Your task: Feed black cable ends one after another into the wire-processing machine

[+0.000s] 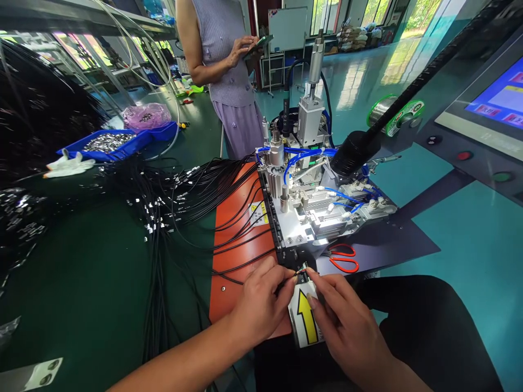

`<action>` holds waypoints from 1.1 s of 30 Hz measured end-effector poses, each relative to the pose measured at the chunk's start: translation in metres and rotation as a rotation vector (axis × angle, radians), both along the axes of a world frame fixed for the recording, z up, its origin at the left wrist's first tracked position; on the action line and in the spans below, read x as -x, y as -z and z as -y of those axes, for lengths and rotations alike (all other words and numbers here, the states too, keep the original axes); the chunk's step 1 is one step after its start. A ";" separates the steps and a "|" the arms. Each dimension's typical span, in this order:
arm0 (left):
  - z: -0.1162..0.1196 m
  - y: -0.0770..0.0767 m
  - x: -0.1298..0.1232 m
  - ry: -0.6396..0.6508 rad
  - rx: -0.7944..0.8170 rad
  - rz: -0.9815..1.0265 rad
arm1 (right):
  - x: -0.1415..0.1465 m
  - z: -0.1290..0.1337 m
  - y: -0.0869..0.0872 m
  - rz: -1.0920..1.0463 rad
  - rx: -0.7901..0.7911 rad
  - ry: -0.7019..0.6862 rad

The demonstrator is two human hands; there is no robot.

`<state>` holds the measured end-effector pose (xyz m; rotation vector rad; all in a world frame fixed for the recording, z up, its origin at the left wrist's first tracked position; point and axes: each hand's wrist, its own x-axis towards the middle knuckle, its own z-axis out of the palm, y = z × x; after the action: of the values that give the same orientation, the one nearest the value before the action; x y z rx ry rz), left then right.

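Near the front end of the machine (290,226), my left hand (263,294) pinches the end of a thin black cable between thumb and fingers. My right hand (347,321) is just to its right, its index fingertip at a small metal connector piece (302,268) by the cable end. Whether the right fingers grip that piece is too small to tell. Below the fingertips lies a white plate with a yellow arrow (306,318). Several black cables (241,237) run across the orange panel (245,201) left of the machine.
Red-handled scissors (345,264) lie right of the machine front. Cable bundles (153,283) cover part of the green table (81,272). Behind are a blue tray (77,151) of metal parts, a solder spool (382,111), a control panel (469,141) and a person (224,60) holding a phone.
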<state>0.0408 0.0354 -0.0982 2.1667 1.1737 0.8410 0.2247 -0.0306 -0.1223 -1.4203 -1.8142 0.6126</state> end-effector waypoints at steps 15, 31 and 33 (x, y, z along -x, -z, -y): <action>0.001 0.002 0.002 0.046 0.006 0.056 | 0.005 -0.026 -0.013 -0.098 -0.017 0.112; 0.000 0.003 0.003 0.110 -0.038 0.020 | -0.013 -0.035 -0.028 -0.236 0.319 0.090; 0.000 0.002 0.003 0.117 -0.044 0.013 | -0.020 -0.041 -0.033 -0.289 0.402 0.049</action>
<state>0.0377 0.0353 -0.1000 2.2385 1.0201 0.8355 0.2447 0.0102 -0.0895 -1.5316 -1.4769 1.1428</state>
